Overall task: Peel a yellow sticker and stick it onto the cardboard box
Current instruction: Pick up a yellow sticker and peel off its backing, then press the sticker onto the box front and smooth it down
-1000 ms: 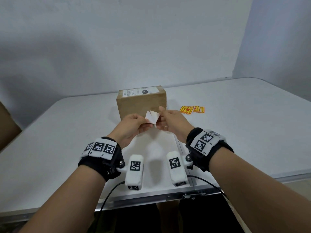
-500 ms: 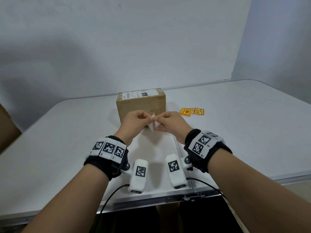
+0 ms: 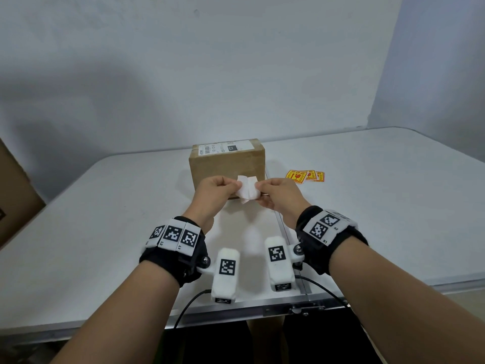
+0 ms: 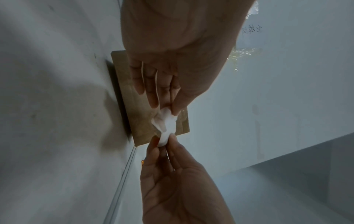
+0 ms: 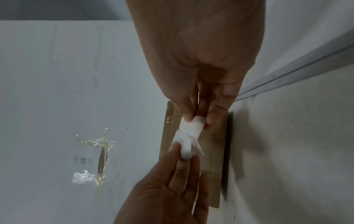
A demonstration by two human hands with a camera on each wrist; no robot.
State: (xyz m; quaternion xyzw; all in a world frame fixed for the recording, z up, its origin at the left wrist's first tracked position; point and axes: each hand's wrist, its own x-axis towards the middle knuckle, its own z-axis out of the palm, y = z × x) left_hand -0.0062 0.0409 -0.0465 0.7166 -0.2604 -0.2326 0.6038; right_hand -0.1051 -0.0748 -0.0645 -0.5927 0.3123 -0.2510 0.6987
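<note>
The brown cardboard box (image 3: 227, 164) stands on the white table (image 3: 105, 232), a white label on its top. Just in front of it, both hands hold one sticker (image 3: 246, 189) above the table, its white back toward me and curled; no yellow face shows. My left hand (image 3: 237, 185) pinches its left end and my right hand (image 3: 258, 187) pinches its right end. The left wrist view shows the sticker (image 4: 167, 121) crumpled between the two pinches. In the right wrist view the sticker (image 5: 188, 133) seems to split into two white layers before the box (image 5: 212, 151).
A small pile of yellow stickers (image 3: 305, 176) lies right of the box. A big brown carton (image 3: 15, 195) stands at the table's left edge. A seam (image 3: 286, 232) runs down the table's middle to the metal front edge. A wall stands close behind.
The hands came together half a second ago and have now drawn slightly apart, so the white sticker is stretched and curled between them. The view has dipped a little.
</note>
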